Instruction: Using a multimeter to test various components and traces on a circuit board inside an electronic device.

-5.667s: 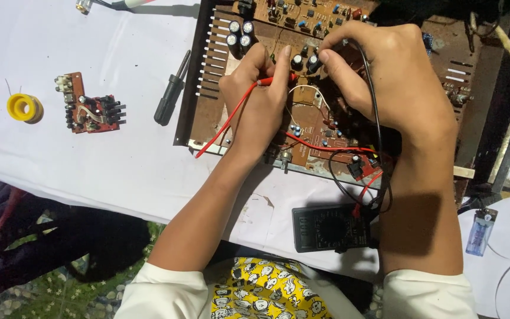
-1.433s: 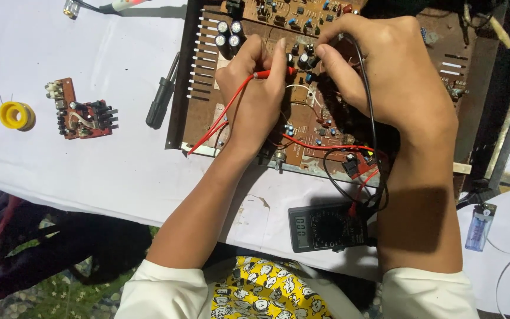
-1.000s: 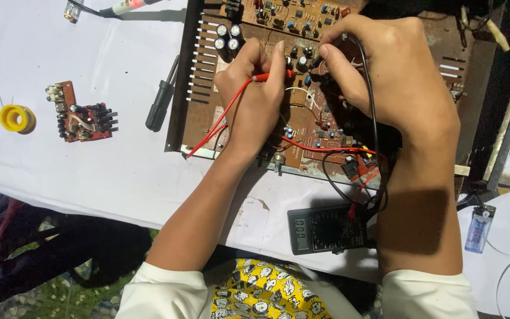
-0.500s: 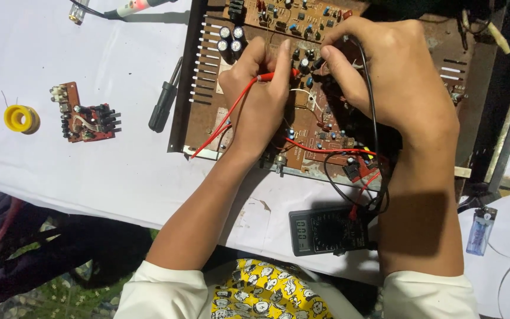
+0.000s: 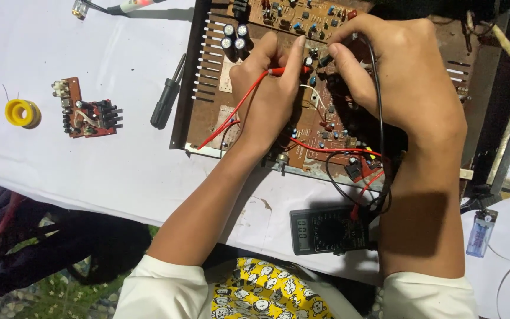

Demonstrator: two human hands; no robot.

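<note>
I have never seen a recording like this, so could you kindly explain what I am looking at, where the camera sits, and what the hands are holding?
The one picture comes from a camera worn on a person's head, looking down at their own two bare hands. The left hand pinches a red test probe. The right hand holds a black probe, mostly hidden under its fingers. Both tips meet a brown circuit board in an open metal chassis. Red and black leads run back to a dark multimeter at the table's near edge. On the white tablecloth also lie a black-handled screwdriver, a small separate circuit board and a yellow spool.
</note>
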